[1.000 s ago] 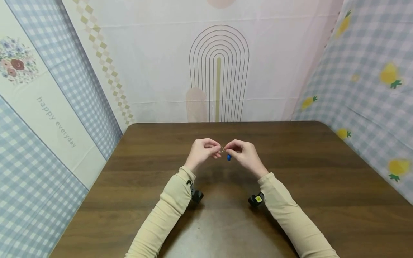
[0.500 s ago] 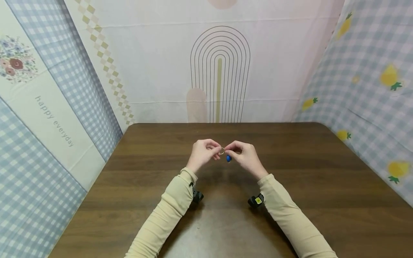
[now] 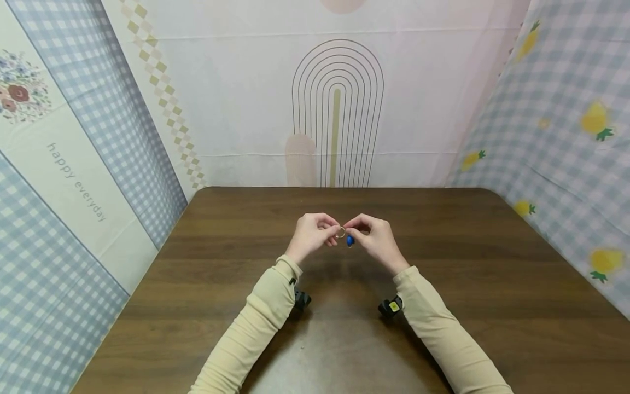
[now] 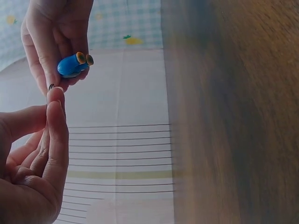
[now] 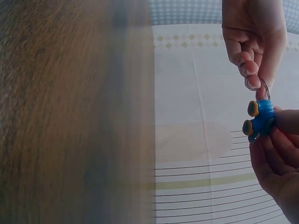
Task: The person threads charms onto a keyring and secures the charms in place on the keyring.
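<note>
Between my two hands is a keychain: a thin metal key ring [image 3: 342, 232] and a small blue figure [image 3: 350, 241] with orange-rimmed feet. My left hand [image 3: 313, 236] pinches the ring between thumb and fingertips. On the other side, my right hand [image 3: 372, 236] pinches the keychain close to the ring, and the blue figure hangs just under its fingers. In the right wrist view the blue figure [image 5: 262, 119] sits against the right fingers, with the ring [image 5: 266, 88] reaching up to the left fingertips. The exact spot under the right fingertips is hidden.
A brown wooden table [image 3: 339, 339] lies beneath both hands, which are held above it. A pale printed cloth [image 3: 236, 98] hangs behind, and checked cloths stand at either side. Each wrist carries a small black camera [image 3: 390, 307].
More of the key ring shows between the fingertips than a second ago. Both hands keep their pinch and have shifted only slightly in view.
</note>
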Tool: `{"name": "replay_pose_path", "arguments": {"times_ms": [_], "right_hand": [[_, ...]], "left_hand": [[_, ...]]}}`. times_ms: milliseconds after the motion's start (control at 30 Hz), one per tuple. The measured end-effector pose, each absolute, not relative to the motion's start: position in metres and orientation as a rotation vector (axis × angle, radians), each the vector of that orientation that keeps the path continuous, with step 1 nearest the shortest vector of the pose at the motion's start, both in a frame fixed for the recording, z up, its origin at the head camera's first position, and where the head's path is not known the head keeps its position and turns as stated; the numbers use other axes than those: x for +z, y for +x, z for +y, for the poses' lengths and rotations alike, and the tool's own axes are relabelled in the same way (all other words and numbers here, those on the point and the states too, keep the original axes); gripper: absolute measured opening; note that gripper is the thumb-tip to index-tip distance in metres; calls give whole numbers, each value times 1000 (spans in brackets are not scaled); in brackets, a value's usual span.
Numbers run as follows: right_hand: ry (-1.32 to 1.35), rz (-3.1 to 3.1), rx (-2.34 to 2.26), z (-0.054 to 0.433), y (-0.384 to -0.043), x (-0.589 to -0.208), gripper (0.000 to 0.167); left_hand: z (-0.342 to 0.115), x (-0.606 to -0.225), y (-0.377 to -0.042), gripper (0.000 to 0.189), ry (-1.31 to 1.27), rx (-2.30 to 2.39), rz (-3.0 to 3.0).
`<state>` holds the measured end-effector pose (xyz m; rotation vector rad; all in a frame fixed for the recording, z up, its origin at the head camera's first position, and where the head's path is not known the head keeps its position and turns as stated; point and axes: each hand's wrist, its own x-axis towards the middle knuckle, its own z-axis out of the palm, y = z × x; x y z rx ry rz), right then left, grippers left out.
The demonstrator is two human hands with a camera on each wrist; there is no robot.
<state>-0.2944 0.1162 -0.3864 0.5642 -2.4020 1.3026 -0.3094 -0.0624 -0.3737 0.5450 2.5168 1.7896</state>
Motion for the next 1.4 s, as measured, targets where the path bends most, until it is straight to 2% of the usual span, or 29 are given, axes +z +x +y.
{"name": "replay_pose_path", "arguments": {"times_ms": [500,600,767,933,1400], "right_hand": [[576,-2331,1302,119,-295,-387,7],[559,-2308,1311,120,-296,-387,9],[529,-2271,1341,121,-296,-385,9],[510,-2267,1337,121,-297,-384,8],[542,-2274,1307,120,-297,-386,10]], "left_hand": [[-55,-375,-309,12,652,1747,2538],[-53,-375,-307,17,670,1783,2513],[-49,-375,-303,26,577,2009,2287],[-46,-378,-302,26,462,2189,2110],[-48,-378,-302,21,496,2126,2195]]}}
